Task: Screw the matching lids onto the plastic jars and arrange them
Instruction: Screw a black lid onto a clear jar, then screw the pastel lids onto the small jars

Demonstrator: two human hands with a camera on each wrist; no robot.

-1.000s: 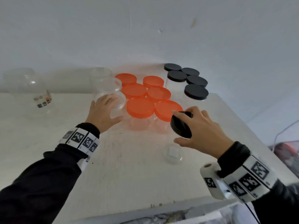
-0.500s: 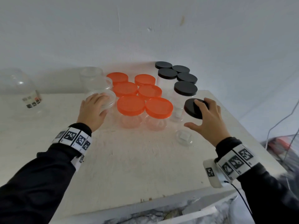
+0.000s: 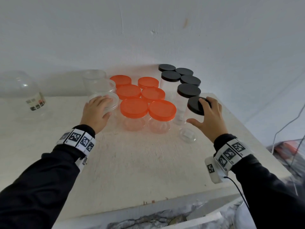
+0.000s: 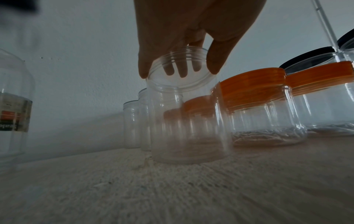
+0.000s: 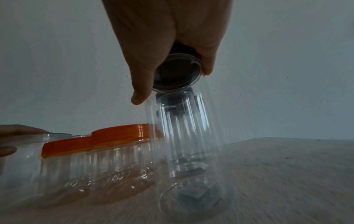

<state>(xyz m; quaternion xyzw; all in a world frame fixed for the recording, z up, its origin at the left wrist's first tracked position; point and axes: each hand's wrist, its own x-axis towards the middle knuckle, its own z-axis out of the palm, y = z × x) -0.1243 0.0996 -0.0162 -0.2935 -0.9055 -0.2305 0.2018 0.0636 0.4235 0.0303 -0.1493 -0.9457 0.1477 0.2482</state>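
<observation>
On the white table [image 3: 132,162] stand rows of clear jars: several with orange lids [image 3: 134,107], several tall ones with black lids [image 3: 188,90], and clear-topped ones [image 3: 105,85] at the left. My left hand [image 3: 102,108] sits over the nearest clear-topped jar [image 4: 187,121] and its fingers [image 4: 180,69] curl round the rim. My right hand [image 3: 204,113] grips the black lid [image 3: 195,104] of a tall clear jar [image 5: 189,144] at the front of the black-lidded group. Whether that jar's base [image 3: 188,135] touches the table I cannot tell.
A big clear bottle with a label [image 3: 24,90] stands at the far left by the wall. The table's right edge runs close to my right hand, with wire [image 3: 287,126] and clutter beyond. Bare tabletop lies between my arms down to the front edge.
My right hand has carried the black-lidded jar away from me and to the right, to the front of the black-lidded group. My left hand stays on the clear jar.
</observation>
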